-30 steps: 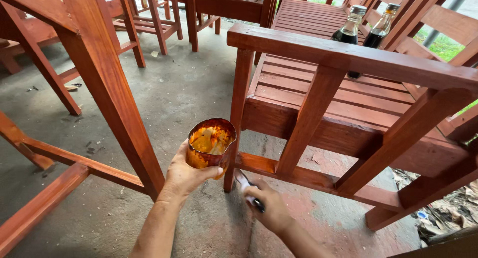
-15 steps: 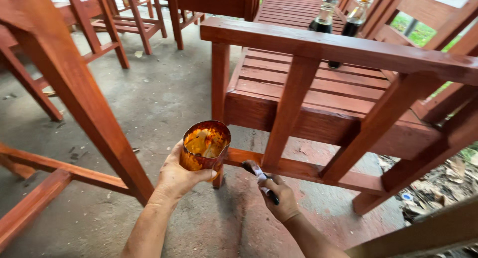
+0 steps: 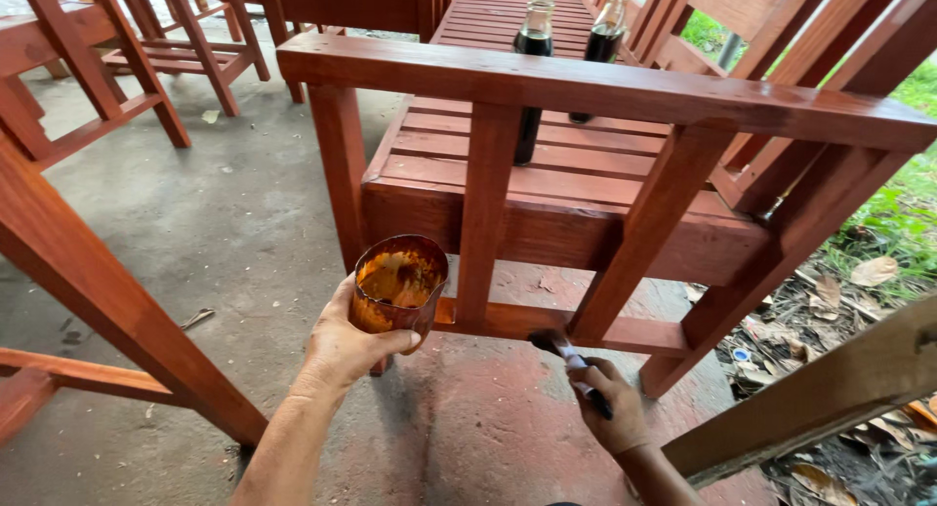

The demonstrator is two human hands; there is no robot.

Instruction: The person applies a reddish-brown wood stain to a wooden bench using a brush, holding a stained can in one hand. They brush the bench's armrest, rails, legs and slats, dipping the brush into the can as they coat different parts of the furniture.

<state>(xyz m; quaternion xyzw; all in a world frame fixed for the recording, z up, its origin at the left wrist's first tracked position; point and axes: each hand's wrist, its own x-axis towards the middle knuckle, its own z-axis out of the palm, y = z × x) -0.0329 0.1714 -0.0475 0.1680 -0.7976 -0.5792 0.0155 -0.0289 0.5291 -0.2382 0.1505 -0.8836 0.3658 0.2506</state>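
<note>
Hands come first, low before the red-brown wooden bench (image 3: 586, 189). Left hand (image 3: 342, 350) wraps a stained cup (image 3: 398, 286) of orange-brown liquid, fingers clenched round its wall, held just in front of the bench's lower side rail (image 3: 508, 321). Right hand (image 3: 615, 413) grips a dark-handled brush (image 3: 571, 358), fist closed on the handle; the bristle end lies against that lower rail, though whether it truly touches is hard to tell from this angle. Concrete floor (image 3: 234, 233) spreads under the bench, stained reddish nearest the hands. On the bench's slatted seat, beyond the top armrest rail (image 3: 605, 91), stand two glass bottles (image 3: 537, 38) of dark liquid, side by side. Left of the bench, more red-brown chair frames (image 3: 185, 38) stand. Right of the bench, dry leaves and grass (image 3: 878, 262) lie on the ground.
</note>
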